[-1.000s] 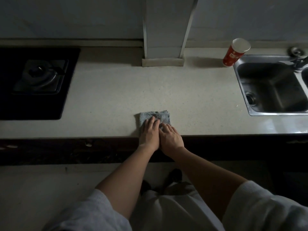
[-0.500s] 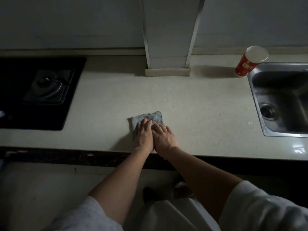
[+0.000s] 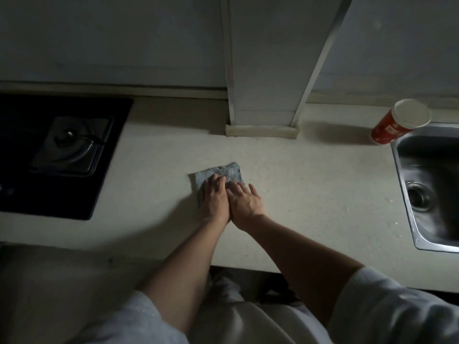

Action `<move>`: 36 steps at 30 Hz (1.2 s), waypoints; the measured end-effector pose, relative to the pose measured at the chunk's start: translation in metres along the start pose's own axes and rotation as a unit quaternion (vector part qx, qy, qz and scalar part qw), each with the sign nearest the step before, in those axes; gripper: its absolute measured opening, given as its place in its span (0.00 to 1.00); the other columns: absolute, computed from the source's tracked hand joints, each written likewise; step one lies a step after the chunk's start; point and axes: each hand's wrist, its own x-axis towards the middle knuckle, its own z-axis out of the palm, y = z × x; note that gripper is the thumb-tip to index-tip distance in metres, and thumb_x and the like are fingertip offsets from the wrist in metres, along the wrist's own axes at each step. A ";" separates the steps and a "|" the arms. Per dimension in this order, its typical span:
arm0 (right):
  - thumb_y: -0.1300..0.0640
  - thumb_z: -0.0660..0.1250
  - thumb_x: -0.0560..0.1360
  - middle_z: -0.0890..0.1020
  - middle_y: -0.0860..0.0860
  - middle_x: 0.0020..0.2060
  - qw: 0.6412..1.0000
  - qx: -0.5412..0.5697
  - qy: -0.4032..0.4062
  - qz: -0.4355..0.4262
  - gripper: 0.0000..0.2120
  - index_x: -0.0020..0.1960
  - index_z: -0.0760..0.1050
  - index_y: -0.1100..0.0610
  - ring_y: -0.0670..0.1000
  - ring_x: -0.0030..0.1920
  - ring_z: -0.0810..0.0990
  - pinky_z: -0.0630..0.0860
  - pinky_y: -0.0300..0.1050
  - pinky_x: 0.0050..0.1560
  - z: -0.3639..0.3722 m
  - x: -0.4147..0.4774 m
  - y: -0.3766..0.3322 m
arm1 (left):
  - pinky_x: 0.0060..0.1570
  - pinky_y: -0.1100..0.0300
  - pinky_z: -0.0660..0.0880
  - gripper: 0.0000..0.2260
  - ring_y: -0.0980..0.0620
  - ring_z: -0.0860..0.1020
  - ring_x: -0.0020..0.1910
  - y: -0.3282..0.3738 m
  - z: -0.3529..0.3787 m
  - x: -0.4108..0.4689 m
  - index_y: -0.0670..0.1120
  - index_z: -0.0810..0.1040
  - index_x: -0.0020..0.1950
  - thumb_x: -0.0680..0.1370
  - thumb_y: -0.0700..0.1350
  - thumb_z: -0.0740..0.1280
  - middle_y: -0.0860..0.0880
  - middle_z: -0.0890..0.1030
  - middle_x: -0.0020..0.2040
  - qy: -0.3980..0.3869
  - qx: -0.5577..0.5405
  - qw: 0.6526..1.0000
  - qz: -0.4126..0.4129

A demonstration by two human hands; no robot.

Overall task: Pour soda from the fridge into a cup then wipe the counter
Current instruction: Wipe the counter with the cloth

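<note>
A folded grey cloth [image 3: 223, 171] lies flat on the pale counter [image 3: 310, 189], near its middle. My left hand [image 3: 214, 199] presses on the cloth with straight fingers. Beside it, touching it, my right hand [image 3: 244, 203] also lies flat, fingers on the cloth's right part and the counter. A red paper cup [image 3: 395, 125] with a white inside stands at the back right, next to the sink; what it holds is not visible.
A steel sink [image 3: 407, 194] is set into the counter at the right. A black gas hob [image 3: 57, 155] fills the left side. A white column [image 3: 263, 112] stands on the counter at the back, against the wall.
Both hands and the cloth have slid away from the counter's front edge toward the wall. The view has shifted so more counter shows in front.
</note>
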 end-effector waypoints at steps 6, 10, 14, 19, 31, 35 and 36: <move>0.51 0.67 0.75 0.66 0.50 0.73 0.998 -0.004 0.008 0.059 0.29 0.74 0.63 0.49 0.53 0.74 0.61 0.52 0.53 0.77 -0.017 0.049 -0.003 | 0.75 0.50 0.54 0.21 0.46 0.56 0.77 -0.001 -0.013 0.063 0.49 0.64 0.76 0.83 0.44 0.57 0.48 0.60 0.79 -0.017 0.003 0.998 0.060; 0.51 0.66 0.75 0.67 0.51 0.72 0.996 -0.001 0.016 0.092 0.28 0.74 0.63 0.50 0.53 0.73 0.62 0.52 0.53 0.77 -0.027 0.074 0.003 | 0.76 0.51 0.53 0.22 0.46 0.55 0.78 0.003 -0.015 0.095 0.50 0.61 0.78 0.83 0.44 0.55 0.49 0.58 0.80 -0.030 0.023 0.995 0.091; 0.50 0.66 0.75 0.65 0.50 0.73 0.993 0.000 0.020 0.114 0.29 0.74 0.62 0.50 0.53 0.74 0.61 0.51 0.54 0.77 -0.033 0.086 0.014 | 0.76 0.52 0.51 0.22 0.47 0.54 0.78 0.014 -0.013 0.115 0.51 0.61 0.78 0.84 0.44 0.54 0.50 0.56 0.80 -0.034 0.032 0.993 0.108; 0.50 0.64 0.76 0.64 0.51 0.74 0.993 -0.010 0.014 0.120 0.31 0.76 0.59 0.50 0.53 0.75 0.60 0.48 0.55 0.77 -0.040 0.096 0.037 | 0.76 0.51 0.52 0.21 0.45 0.55 0.78 0.033 -0.008 0.131 0.49 0.63 0.77 0.84 0.44 0.54 0.47 0.57 0.80 -0.042 0.027 0.992 0.115; 0.50 0.60 0.80 0.54 0.59 0.78 0.997 -0.031 -0.014 0.067 0.33 0.79 0.49 0.57 0.58 0.78 0.53 0.45 0.52 0.78 -0.033 0.058 0.041 | 0.74 0.57 0.56 0.20 0.46 0.59 0.77 0.042 0.001 0.086 0.48 0.67 0.76 0.83 0.42 0.59 0.48 0.59 0.79 -0.032 -0.034 0.998 0.053; 0.51 0.59 0.80 0.56 0.59 0.77 0.999 -0.023 -0.019 0.037 0.32 0.79 0.51 0.57 0.58 0.77 0.54 0.46 0.53 0.78 -0.028 0.034 0.038 | 0.73 0.57 0.57 0.20 0.48 0.59 0.77 0.040 0.006 0.054 0.49 0.66 0.76 0.83 0.42 0.58 0.49 0.57 0.80 -0.040 -0.052 0.998 0.020; 0.51 0.59 0.80 0.56 0.59 0.77 0.999 -0.019 -0.016 0.032 0.31 0.79 0.51 0.57 0.58 0.77 0.55 0.46 0.52 0.78 -0.026 0.028 0.038 | 0.72 0.58 0.58 0.20 0.48 0.58 0.77 0.041 0.006 0.047 0.49 0.66 0.76 0.83 0.42 0.58 0.49 0.56 0.80 -0.041 -0.057 0.997 0.011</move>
